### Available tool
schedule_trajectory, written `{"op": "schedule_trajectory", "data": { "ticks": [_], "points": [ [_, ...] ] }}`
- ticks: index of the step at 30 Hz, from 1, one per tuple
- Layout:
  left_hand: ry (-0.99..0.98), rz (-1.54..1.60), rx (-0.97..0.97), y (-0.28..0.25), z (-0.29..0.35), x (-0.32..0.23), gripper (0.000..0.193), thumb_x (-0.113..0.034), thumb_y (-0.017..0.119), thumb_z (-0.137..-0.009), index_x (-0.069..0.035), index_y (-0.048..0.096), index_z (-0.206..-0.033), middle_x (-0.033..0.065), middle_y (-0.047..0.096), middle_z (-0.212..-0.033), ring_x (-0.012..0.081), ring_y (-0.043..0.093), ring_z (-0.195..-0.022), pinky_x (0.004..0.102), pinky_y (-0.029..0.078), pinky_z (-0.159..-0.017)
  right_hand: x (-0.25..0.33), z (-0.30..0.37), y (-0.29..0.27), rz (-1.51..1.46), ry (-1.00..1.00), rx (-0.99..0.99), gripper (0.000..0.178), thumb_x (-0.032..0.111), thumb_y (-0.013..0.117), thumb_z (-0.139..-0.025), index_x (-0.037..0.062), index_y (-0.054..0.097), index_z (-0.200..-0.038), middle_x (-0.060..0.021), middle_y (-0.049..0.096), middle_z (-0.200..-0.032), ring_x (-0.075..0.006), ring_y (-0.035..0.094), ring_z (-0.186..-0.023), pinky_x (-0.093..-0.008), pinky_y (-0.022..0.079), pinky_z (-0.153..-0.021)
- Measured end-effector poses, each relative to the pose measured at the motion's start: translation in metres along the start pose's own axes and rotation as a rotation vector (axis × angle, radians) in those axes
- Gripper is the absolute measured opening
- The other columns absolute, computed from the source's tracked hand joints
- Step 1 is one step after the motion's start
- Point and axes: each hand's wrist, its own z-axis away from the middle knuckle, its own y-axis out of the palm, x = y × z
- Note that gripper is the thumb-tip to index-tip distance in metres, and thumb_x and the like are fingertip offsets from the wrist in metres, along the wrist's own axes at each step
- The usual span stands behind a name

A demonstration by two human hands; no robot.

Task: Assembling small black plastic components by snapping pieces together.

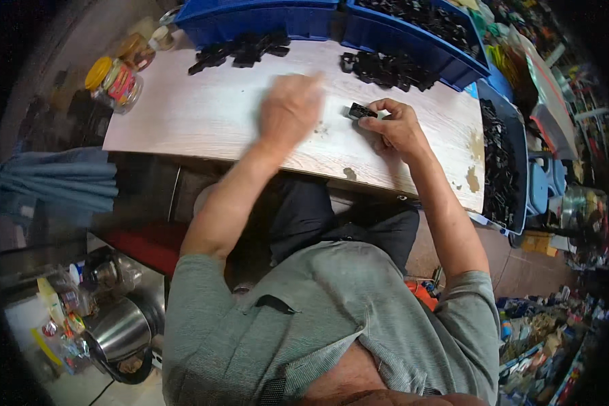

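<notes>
Between the thumb and fingers of my right hand (400, 128) is a small black plastic part (361, 111), held just above the pale wooden tabletop (203, 122). My left hand (292, 111) is over the middle of the table, smeared by motion, so its fingers do not show clearly. Beyond it, at the far left, lies a loose pile of black parts (243, 50). A second pile of similar black parts (386, 70) lies past my right hand, in front of the blue bins.
Two blue bins, the left (257, 24) and the right (413, 42), line the table's far edge. Another bin (521, 169) of black parts stands off the right edge. A yellow-lidded jar (118, 84) sits at the left. A steel kettle (122, 331) is at the lower left.
</notes>
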Motion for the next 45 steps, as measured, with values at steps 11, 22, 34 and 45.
{"op": "schedule_trajectory", "data": {
  "ticks": [11,22,34,45],
  "points": [
    [-0.227,-0.533,0.02,-0.031,-0.014,0.098,0.032,-0.035,0.071,-0.091,-0.016,0.075,-0.116,0.0101,0.073,-0.104,0.0349,0.064,-0.101,0.0441,0.054,-0.085,-0.023,0.015,-0.147,-0.415,0.022,-0.749,0.027,0.021,0.078,-0.086,0.005,0.069,-0.106,-0.0068,0.061,-0.069,-0.0241,0.065,-0.055,-0.0421,0.06,-0.051],
    [-0.012,-0.192,0.012,-0.017,-0.002,0.037,0.011,-0.013,0.067,-0.089,-0.01,0.075,-0.096,0.0098,0.073,-0.096,0.0319,0.067,-0.092,0.0425,0.056,-0.076,-0.002,-0.018,-0.078,-0.158,0.081,-0.476,0.047,0.013,0.084,-0.079,0.0052,0.063,-0.12,-0.0012,0.054,-0.061,-0.0152,0.056,-0.048,-0.0315,0.049,-0.044],
    [0.004,-0.159,0.119,-0.014,-0.005,0.031,0.023,-0.007,0.069,-0.088,-0.007,0.072,-0.111,0.0113,0.074,-0.109,0.0318,0.069,-0.098,0.0407,0.056,-0.081,-0.031,-0.076,-0.074,0.419,-0.148,-0.507,0.038,0.021,0.084,-0.079,0.0058,0.071,-0.111,-0.0018,0.061,-0.063,-0.0124,0.055,-0.048,-0.0313,0.044,-0.04],
    [0.212,0.1,0.027,0.009,-0.005,-0.028,0.034,-0.009,0.07,-0.086,-0.005,0.069,-0.121,0.0155,0.066,-0.125,0.0341,0.062,-0.114,0.0419,0.056,-0.095,0.003,0.008,-0.067,-0.177,0.182,-0.08,0.023,0.023,0.073,-0.088,0.0018,0.068,-0.094,-0.0028,0.043,-0.049,-0.0177,0.051,-0.041,-0.035,0.047,-0.041]
  ]
}}
